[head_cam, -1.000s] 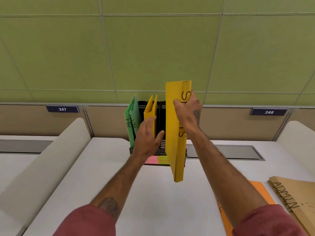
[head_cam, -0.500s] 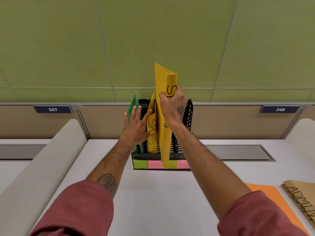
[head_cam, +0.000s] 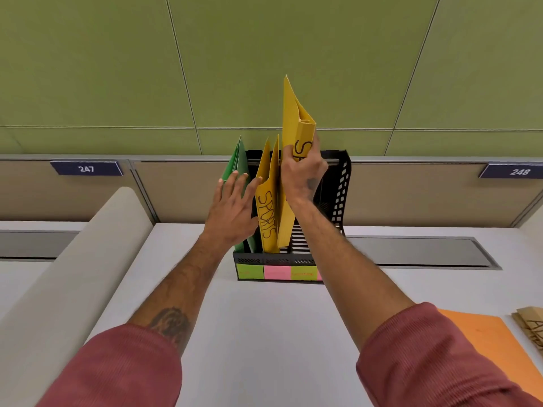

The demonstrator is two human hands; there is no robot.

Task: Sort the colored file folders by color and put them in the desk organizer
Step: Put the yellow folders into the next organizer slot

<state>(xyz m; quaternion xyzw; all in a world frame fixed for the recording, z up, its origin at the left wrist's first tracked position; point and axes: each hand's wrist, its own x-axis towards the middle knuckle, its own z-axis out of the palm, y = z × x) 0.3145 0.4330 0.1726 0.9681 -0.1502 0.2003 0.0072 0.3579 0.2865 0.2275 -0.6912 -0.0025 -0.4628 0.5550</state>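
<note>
A black mesh desk organizer (head_cam: 340, 198) stands at the back of the white desk, with coloured labels along its front. Green folders (head_cam: 238, 163) fill its leftmost slot. A yellow folder marked SPORTS (head_cam: 266, 212) stands in the second slot. My right hand (head_cam: 302, 171) grips a second yellow folder (head_cam: 295, 118) near its top; its lower end is down inside the organizer, right beside the SPORTS folder. My left hand (head_cam: 232, 210) is flat with fingers spread, pressing against the green folders and the left side of the SPORTS folder.
An orange folder (head_cam: 482, 345) lies flat on the desk at the right, with brown cardboard folders (head_cam: 530, 326) beyond it at the frame edge. A beige curved divider (head_cam: 73, 259) borders the desk on the left. A green partition wall rises behind the organizer.
My right hand has brought the yellow folder from in front of the organizer up over it and down into a slot. My left hand has moved onto the standing folders.
</note>
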